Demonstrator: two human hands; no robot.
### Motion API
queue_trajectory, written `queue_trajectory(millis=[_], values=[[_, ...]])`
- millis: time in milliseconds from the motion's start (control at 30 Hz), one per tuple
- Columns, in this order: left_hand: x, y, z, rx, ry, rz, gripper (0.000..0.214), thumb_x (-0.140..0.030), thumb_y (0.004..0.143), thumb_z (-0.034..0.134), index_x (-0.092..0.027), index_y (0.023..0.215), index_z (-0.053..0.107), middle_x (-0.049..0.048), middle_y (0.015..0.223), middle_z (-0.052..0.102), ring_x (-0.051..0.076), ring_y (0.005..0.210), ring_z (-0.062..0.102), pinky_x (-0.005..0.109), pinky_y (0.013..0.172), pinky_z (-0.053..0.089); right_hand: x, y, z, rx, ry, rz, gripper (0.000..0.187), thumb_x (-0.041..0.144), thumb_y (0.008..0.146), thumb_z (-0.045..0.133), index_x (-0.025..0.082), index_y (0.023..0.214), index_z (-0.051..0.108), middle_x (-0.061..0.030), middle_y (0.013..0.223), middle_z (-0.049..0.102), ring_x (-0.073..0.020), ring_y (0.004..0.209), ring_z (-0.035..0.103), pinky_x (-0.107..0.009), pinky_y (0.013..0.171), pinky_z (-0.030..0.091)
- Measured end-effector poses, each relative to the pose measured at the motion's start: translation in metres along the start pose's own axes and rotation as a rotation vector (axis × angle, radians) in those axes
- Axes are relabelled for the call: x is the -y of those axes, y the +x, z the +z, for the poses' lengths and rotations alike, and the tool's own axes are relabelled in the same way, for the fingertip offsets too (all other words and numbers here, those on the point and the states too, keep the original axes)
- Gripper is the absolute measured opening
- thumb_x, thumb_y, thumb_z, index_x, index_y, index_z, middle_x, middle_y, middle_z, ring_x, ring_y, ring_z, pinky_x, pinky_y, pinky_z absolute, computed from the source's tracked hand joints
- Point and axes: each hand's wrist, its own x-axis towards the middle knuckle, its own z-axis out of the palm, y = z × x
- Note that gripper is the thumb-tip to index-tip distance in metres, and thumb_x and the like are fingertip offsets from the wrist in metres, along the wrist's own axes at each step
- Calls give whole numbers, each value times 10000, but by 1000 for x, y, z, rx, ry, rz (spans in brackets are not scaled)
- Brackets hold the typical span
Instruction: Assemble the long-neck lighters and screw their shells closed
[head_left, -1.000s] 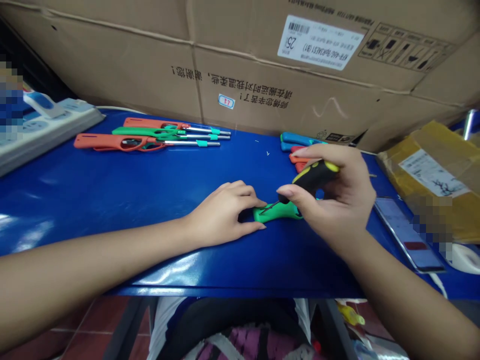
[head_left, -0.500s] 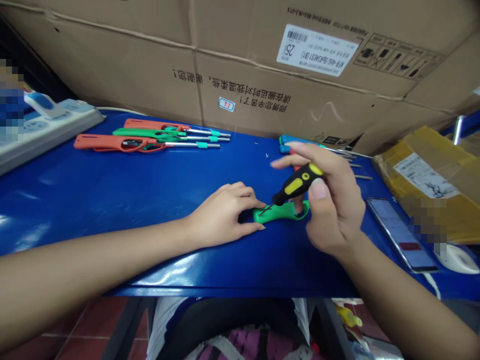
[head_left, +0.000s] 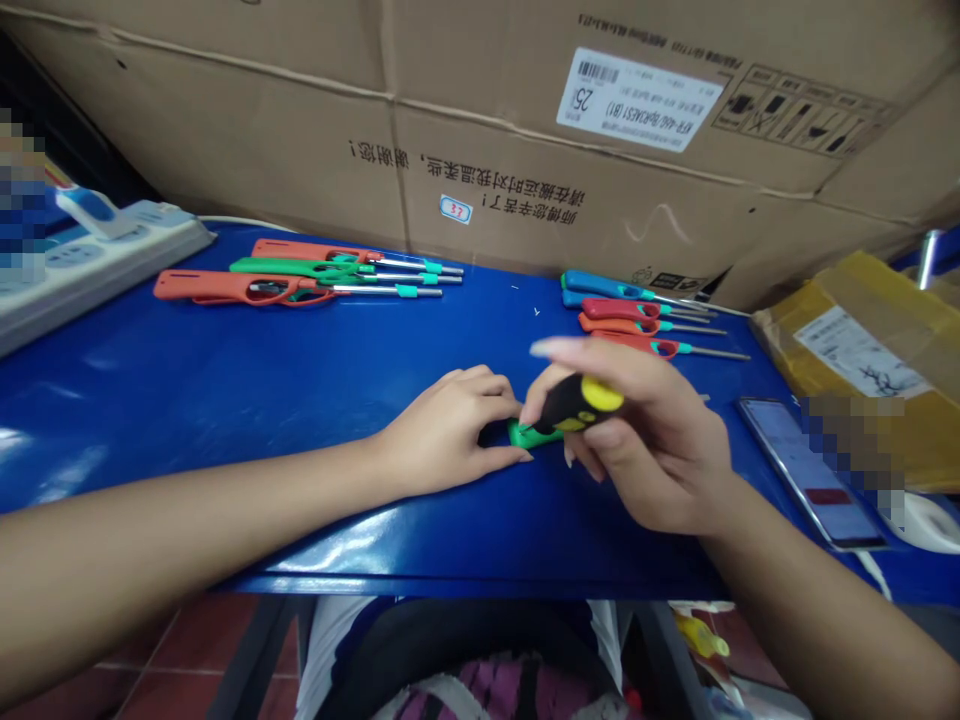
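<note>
My left hand (head_left: 450,425) rests on the blue table (head_left: 225,400), fingers curled and pinched on the near end of a green lighter body (head_left: 529,436). My right hand (head_left: 637,440) grips a black and yellow screwdriver (head_left: 579,403), tilted down toward the left, its tip at the green part. Most of the green part is hidden under my right hand.
Three long lighters (head_left: 300,275), orange and green, lie at the back left. Several more (head_left: 637,315), blue, red and orange, lie at the back right. A power strip (head_left: 82,265) sits far left, a phone (head_left: 814,470) and yellow parcel (head_left: 870,350) at right. Cardboard boxes (head_left: 487,120) stand behind.
My right hand has lowered and closed over the green part, tilting the screwdriver flatter. The lighters at the back right now show. My left hand has stayed put.
</note>
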Motion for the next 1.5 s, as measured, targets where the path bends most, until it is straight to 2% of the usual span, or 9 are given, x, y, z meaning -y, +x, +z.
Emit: queue_trajectory(millis=[200,400,633,800,900,1033,1200,1367,1500], values=[[-1,0,0,-14,-14,11,278,-389,942,683,-190,1133,715,65,1051,703,252,1022,625,393,901,495,-7,5,5,-198,-205,-135,457,273,890,764,328,1321,626,-25,1045,751,-206,779,678,-373,674,583],[-2,1,0,-37,44,17,325,-420,907,731,-215,1158,740,65,1037,705,261,1004,616,422,914,492,-6,-2,-4,-116,-73,45,393,297,1069,438,342,1449,527,-50,1260,706,-148,699,686,-314,570,582],[-2,0,0,-44,85,30,371,-412,915,724,-199,1219,715,63,990,679,244,958,587,394,867,487,-10,7,-9,-310,-355,-128,399,304,917,726,337,1312,679,-22,1107,756,-200,828,681,-376,741,612],[-3,-1,-1,9,80,35,347,-405,953,674,-256,1264,710,56,1042,651,234,996,576,395,900,473,-5,3,-14,-93,-261,103,536,286,1060,439,313,1589,352,-58,1311,685,-194,895,717,-366,751,632],[-3,-1,0,0,110,36,305,-388,956,663,-259,1224,728,66,1101,653,251,1045,576,411,913,463,-3,3,-14,-61,-256,4,507,238,994,583,313,1487,498,-44,1255,718,-200,865,718,-378,752,632],[-3,-1,1,-5,98,22,286,-375,950,675,-271,1211,728,53,1056,652,233,1008,576,391,886,458,-2,7,-12,-214,-480,-162,420,229,862,777,277,1263,661,-25,1049,765,-236,900,711,-407,818,618],[-3,-1,2,-9,97,27,280,-402,946,676,-255,1172,750,68,1095,657,251,1035,576,403,888,460,4,5,-15,-66,-353,4,467,222,1013,526,263,1478,520,-61,1226,728,-209,933,727,-372,762,628],[-3,0,1,-13,81,17,301,-368,933,703,-260,1212,736,54,1047,657,232,1003,575,397,905,458,2,6,-13,-252,-569,-155,386,274,930,705,275,1314,664,-29,1002,757,-189,790,692,-339,694,608],[-3,0,0,-2,68,17,329,-385,939,697,-254,1239,726,52,1037,648,228,1000,572,391,896,456,1,6,-16,-175,-532,-40,419,312,1046,477,293,1461,533,-51,1158,734,-205,929,709,-364,778,622]])
